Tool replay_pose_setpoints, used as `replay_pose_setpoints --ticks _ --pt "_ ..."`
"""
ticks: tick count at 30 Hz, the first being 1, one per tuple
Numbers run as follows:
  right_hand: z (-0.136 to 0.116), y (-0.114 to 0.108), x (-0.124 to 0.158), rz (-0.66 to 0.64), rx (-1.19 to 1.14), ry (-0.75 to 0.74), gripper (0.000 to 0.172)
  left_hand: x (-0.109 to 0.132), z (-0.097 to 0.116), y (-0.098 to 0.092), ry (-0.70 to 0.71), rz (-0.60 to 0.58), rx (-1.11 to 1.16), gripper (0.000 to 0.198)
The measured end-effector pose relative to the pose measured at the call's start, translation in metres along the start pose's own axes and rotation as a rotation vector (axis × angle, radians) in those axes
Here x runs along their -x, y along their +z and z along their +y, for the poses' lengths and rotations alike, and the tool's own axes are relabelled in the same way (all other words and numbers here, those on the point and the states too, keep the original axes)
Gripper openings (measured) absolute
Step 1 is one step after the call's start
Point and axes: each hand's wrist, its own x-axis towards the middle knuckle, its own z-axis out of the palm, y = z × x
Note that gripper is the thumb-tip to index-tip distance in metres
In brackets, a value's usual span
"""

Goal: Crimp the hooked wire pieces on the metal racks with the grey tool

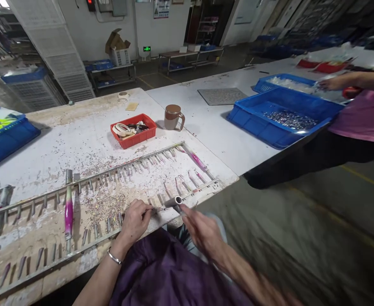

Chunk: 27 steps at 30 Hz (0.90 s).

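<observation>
A metal rack point(136, 160) with rows of small metal pieces lies on the white worktable point(88, 123). At its near edge my left hand point(136, 221) pinches something thin and dark. My right hand point(202, 229) is closed around a grey metal tube point(173, 201), whose open end points up and away, just right of my left fingertips. Small colourful bits point(106, 206) are scattered inside the rack. A purple-pink painted bar point(69, 214) crosses the rack on the left, and another point(197, 160) forms its right side.
Beyond the rack are a red tray point(139, 138) with tape rolls and a brown mug point(172, 118). Blue bins point(253, 125) stand at the right, where a person's arm point(349, 80) reaches over. Another blue bin point(8, 140) sits at the far left.
</observation>
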Motion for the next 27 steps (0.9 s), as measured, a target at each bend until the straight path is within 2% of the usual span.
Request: replay_pose_setpoints --ticks 2,5,7,11,16,20,24,27 --pt "0.0002 0.0009 0.0012 0.03 -0.021 -0.011 0.045 -0.0002 0.0 -0.0002 -0.011 -0.01 -0.006 0.022" --pt "0.0005 0.0033 0.0015 -0.032 0.024 -0.038 0.041 -0.0001 -0.0002 0.0002 -0.017 -0.004 -0.002 0.021" --pt "-0.0001 0.0032 0.0005 -0.061 0.038 -0.007 0.04 0.0002 -0.0005 0.0007 -0.015 -0.001 -0.002 0.021" --pt "-0.0024 0.0013 -0.0023 0.008 0.023 -0.018 0.046 0.0004 -0.0006 0.0008 0.001 0.019 -0.006 0.021" --pt "-0.0013 0.0021 -0.0038 -0.071 0.011 -0.008 0.042 -0.0001 -0.0006 -0.0003 0.01 0.005 -0.015 0.02" --pt "-0.0007 0.0024 -0.0034 -0.028 -0.018 -0.007 0.046 0.0005 -0.0026 0.0018 0.033 0.032 -0.006 0.017" --pt "-0.0027 -0.0007 -0.0036 -0.115 0.023 -0.018 0.04 0.0012 -0.0039 0.0038 0.037 0.04 -0.024 0.018" --pt "-0.0049 -0.0021 -0.0042 -0.041 -0.014 -0.004 0.045 0.0011 -0.0035 0.0039 0.046 0.038 -0.027 0.019"
